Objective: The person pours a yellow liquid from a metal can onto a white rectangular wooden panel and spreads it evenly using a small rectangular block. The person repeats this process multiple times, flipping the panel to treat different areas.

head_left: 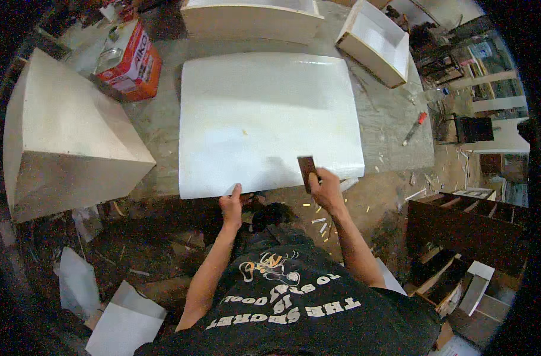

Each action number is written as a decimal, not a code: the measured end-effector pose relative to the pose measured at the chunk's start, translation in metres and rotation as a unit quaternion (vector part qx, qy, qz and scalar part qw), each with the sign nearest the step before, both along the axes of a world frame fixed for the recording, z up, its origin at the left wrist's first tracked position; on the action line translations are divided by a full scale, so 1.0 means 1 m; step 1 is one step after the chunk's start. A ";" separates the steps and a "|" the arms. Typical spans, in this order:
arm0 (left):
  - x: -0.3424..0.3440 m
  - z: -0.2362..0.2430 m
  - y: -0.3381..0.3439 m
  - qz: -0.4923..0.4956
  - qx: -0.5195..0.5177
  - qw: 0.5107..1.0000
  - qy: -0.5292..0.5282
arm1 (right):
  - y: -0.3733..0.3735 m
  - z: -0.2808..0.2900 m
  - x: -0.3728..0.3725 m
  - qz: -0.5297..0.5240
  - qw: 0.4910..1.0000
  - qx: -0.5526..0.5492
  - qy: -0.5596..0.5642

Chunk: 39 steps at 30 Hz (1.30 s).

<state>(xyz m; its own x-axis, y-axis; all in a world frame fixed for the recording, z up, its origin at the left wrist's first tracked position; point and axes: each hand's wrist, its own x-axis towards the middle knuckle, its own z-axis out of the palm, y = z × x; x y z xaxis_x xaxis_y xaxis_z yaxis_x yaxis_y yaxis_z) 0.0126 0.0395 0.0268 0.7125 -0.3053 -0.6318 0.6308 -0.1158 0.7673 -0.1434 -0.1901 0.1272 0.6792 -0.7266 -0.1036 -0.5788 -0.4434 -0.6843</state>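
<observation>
A large white panel (270,124) with a glossy face lies flat on the worktable in front of me. My left hand (230,209) grips its near edge, thumb on top and the other fingers mostly hidden below. Near the panel's right front corner, my right hand (325,188) is closed around a flat, dark brown rectangular piece (306,172). That piece stands tilted over the panel's front edge; whether it touches the surface I cannot tell. A small yellowish fleck (245,132) sits near the middle of the panel.
A red and white metal can (131,62) stands at the back left, behind a large pale box (74,124). Open drawer boxes (377,41) lie along the back. A red-handled tool (415,127) rests at the table's right. Scraps litter the floor (365,219); dark cabinets (460,228) stand right.
</observation>
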 end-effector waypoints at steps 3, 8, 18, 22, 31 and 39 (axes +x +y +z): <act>0.007 0.005 0.017 -0.005 -0.045 0.999 0.028 | -0.036 0.000 0.031 -0.012 0.998 -0.049 -0.043; 0.032 0.004 0.040 0.018 -0.145 0.986 0.083 | -0.116 -0.019 0.022 -0.090 0.966 -0.190 0.149; 0.029 -0.027 0.020 -0.001 0.006 0.999 -0.035 | -0.003 -0.048 0.126 0.001 0.976 -0.194 0.095; 0.023 -0.027 0.018 -0.027 0.076 0.997 0.000 | 0.065 -0.047 0.192 0.071 0.989 -0.122 0.045; 0.028 -0.059 0.025 -0.101 0.004 0.993 0.053 | 0.090 -0.016 0.200 0.129 0.980 -0.150 0.018; 0.035 -0.031 0.022 -0.029 -0.014 0.998 -0.056 | 0.062 -0.039 0.239 0.202 0.952 -0.198 0.115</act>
<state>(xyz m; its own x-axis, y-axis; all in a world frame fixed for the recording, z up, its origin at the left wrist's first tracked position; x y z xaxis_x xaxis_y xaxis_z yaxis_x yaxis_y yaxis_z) 0.0472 0.0612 -0.0038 0.7581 -0.3642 -0.5409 0.5345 -0.1281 0.8354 0.0955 -0.1283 0.0882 0.9042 -0.4234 -0.0561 -0.4203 -0.8588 -0.2928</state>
